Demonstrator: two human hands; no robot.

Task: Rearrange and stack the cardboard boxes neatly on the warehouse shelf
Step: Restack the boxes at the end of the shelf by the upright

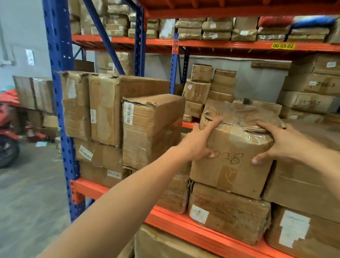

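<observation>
Head view. Both hands clamped on taped cardboard box marked "028" on front face. Left hand grips box's left top corner, fingers over top edge, thumb on front. Right hand grips right top edge, thumb on front. Box sits on flat labelled box, which rests on orange shelf beam. Barcode-labelled box just left, tilted. Larger box touching right side. Blue rack upright at far left.
</observation>
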